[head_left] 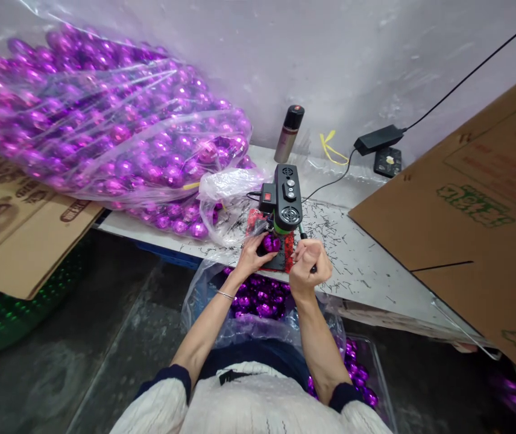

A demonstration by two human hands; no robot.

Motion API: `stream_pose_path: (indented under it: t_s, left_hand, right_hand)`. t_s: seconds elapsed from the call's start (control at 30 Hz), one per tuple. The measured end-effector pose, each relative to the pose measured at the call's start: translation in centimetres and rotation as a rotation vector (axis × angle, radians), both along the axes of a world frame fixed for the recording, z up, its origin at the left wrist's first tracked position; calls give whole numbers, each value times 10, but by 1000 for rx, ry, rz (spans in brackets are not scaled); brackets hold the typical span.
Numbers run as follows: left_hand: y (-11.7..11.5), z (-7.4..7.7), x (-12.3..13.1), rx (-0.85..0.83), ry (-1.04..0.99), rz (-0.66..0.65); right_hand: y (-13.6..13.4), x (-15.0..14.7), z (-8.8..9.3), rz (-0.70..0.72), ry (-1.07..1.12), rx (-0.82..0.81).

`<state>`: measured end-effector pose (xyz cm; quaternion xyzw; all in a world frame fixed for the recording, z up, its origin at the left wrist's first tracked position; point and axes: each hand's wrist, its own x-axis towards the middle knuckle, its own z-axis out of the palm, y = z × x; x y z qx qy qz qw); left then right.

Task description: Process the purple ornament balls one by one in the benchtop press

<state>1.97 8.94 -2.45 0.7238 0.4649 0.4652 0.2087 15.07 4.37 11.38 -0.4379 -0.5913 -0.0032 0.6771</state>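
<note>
A shiny purple faceted ball ornament (271, 243) is pinched in the fingers of my left hand (251, 259), just under the head of a small black press-like machine (288, 191). My right hand (311, 266) is closed in a fist around the machine's lever handle (303, 234), whose dark end pokes out by the fingers. Red and black matting (289, 256) lies beneath the machine. In front of the table edge, below my hands, an opened clear bag holds several more purple balls (262, 301).
A huge clear bag of purple balls (117, 138) fills the left of the table. Behind the machine are a spray can (289, 132), yellow tie (333, 149) and black power adapter (379, 140) with its cable. Cardboard (466, 211) rises at right. Small black bits litter the tabletop (352, 259).
</note>
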Motion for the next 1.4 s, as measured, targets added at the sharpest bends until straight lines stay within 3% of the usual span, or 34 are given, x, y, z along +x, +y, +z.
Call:
stream_pose_path:
  t_s: [0.17,0.27,0.53,0.63,0.87,1.0,1.1,1.17,1.3,1.4]
  left_hand:
    - [0,1,2,26,-17,11]
    - [-15,4,2,20,-19,46]
    - [-109,1,-21,-14,-14,176]
    - [-131,-4,-28,-54,-10,211]
    - [-140,-10,-33,-111,8,229]
    - [-142,-9,-34,-131,136,121]
    - [-130,1,-40,-89,194,78]
    - [-105,14,-47,-21,184,115]
    - [-17,44,-69,41,230,230]
    - [50,58,-85,-120,346,375]
  right_hand:
    - [0,1,19,-2,6,-119]
    - [0,3,21,13,-12,-110]
    - [-1,4,9,46,9,-81]
    - [-1,3,4,36,27,-78]
    - [0,3,-1,51,48,-82]
    - [-1,4,0,33,18,-55]
    - [-1,4,1,31,-11,-37]
    - [-1,4,1,41,-6,-27]
    - [0,4,-1,65,16,1]
    - [0,5,-2,87,5,13]
